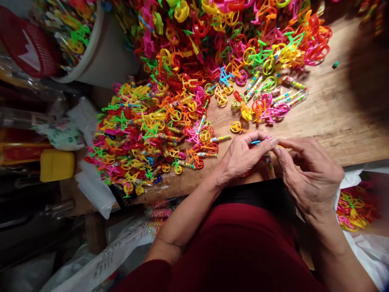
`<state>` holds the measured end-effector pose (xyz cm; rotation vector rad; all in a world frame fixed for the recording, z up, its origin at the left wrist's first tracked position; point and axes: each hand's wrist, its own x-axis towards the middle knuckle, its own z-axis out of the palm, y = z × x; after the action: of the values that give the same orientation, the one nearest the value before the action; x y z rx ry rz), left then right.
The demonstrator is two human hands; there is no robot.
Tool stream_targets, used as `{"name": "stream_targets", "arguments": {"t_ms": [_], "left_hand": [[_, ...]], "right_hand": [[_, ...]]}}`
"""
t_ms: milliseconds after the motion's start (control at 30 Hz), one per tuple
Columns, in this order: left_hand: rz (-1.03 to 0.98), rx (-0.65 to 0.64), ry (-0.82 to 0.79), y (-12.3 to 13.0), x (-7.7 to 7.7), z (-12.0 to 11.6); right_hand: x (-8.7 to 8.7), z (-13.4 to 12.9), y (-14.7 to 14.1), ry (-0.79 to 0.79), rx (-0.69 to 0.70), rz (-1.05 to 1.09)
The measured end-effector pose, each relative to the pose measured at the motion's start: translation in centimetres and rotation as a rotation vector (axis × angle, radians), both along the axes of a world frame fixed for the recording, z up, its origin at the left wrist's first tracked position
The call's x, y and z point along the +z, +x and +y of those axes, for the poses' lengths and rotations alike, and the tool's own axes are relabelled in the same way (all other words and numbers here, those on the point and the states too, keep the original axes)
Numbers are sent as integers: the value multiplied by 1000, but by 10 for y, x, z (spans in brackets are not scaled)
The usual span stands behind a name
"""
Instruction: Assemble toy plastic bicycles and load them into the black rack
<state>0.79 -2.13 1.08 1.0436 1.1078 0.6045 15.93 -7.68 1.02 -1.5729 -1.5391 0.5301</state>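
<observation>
Close to the table's front edge, my left hand (pixel 241 156) and my right hand (pixel 310 174) meet with thumbs and fingertips pinched together. Between them is a small plastic toy bicycle, mostly covered by the fingers; only blue, pink and yellow bits peek out. Just below the fingertips shows a clear tube of candy (pixel 270 166); whether it hangs from the toy or lies on the wood I cannot tell. Beyond my hands, a loose yellow wheel piece (pixel 236 127) rests on the wood. Several candy tubes (pixel 290 97) lie farther back beside pink and orange toy bicycles (pixel 275 111).
A big heap of bright plastic toy bicycles (pixel 209 36) covers the back of the wooden table (pixel 343 125). Another pile (pixel 146 134), with candy tubes, spreads at left. A pale bucket (pixel 103 48) with a red basket (pixel 30 44) stands back left. At right hangs a bag of toy pieces (pixel 355 207).
</observation>
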Motion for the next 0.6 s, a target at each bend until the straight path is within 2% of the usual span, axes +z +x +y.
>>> {"name": "stream_targets", "arguments": {"t_ms": [100, 200, 300, 433, 500, 600], "left_hand": [[-18, 63, -73, -18, 11, 1], [-52, 296, -26, -41, 19, -4], [-61, 565, 40, -55, 21, -24], [-142, 856, 24, -44, 10, -52], [-170, 930, 7, -34, 2, -57], [-162, 876, -21, -32, -2, -62]], "right_hand": [[9, -4, 3, -8, 15, -47], [9, -8, -1, -15, 126, -62], [-1, -13, -16, -61, 327, -46], [-22, -15, -37, -2, 493, -44], [-31, -12, -40, 40, 510, -70], [-39, -7, -39, 71, 478, -74]]}}
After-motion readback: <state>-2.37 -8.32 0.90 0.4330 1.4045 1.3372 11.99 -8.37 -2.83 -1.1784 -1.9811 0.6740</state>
